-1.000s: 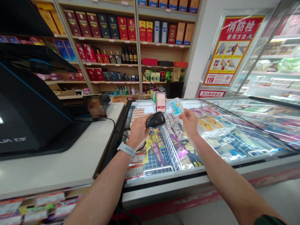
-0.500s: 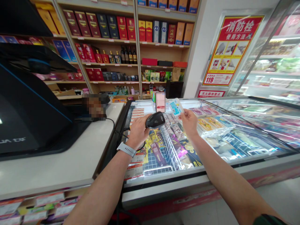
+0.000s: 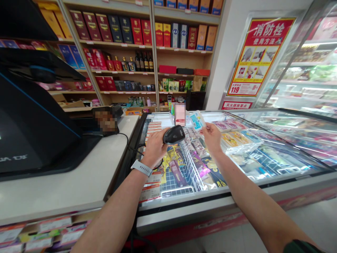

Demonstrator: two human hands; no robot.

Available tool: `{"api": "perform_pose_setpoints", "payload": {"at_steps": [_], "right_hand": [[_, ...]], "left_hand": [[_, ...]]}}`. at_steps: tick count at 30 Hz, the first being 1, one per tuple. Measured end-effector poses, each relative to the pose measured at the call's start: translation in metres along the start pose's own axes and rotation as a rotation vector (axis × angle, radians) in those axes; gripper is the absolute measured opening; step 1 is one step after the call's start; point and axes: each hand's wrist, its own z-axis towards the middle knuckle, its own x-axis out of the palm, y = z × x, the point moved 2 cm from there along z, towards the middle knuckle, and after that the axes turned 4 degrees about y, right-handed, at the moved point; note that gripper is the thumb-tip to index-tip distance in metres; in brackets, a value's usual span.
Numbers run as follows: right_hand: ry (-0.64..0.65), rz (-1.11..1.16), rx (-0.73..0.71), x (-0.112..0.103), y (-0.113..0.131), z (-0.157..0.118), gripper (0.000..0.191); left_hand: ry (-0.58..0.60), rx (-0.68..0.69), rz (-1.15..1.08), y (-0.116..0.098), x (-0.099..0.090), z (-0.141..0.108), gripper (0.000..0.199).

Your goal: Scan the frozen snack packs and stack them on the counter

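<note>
Black plastic handheld barcode scanner (image 3: 173,135) clenched in a person's left hand (image 3: 154,148), fingers wrapped around its rounded body, a white-strapped wristwatch (image 3: 141,168) on that wrist. Its head faces a small pale-blue-and-white plastic packet (image 3: 197,120), pinched at the lower edge by the fingertips (image 3: 204,126) of the right hand (image 3: 212,138), both held above a glass-topped chest freezer (image 3: 184,211). The packet looks light, thin and bendable (an edge or corner seems the place to take it); the smooth scanner looks light, best held around its body. To the left, a black cash-register terminal (image 3: 28,123) stands on a white counter (image 3: 52,186), beneath shelves of boxed liquor (image 3: 118,35).
</note>
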Motion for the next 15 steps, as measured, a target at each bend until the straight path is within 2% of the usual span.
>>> {"api": "perform_pose_setpoints", "payload": {"at_steps": [15], "right_hand": [[0.005,0.023,0.012,0.0008,0.0017,-0.0017,0.040]], "left_hand": [[0.008,0.004,-0.010,-0.0013,-0.0010,0.0001,0.056]]}}
